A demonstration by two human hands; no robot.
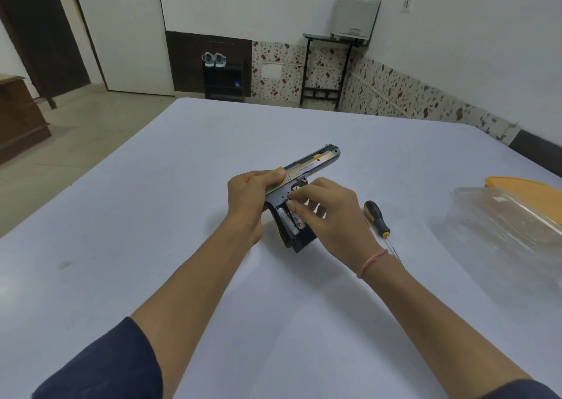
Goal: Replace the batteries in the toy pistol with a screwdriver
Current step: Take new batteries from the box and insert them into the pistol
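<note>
While left hand (248, 195) fingers clamp toy pistol (299, 186) slide on bench (152, 216), right hand (327, 213) fingers pinch together at open grip bay. Seat batteries (290, 221) squarely under fingertips, polarity matched. Screwdriver (378, 221) rests just beyond right knuckles.

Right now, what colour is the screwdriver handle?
Black and yellow; the screwdriver lies on the table, clearest in the head view.
</note>
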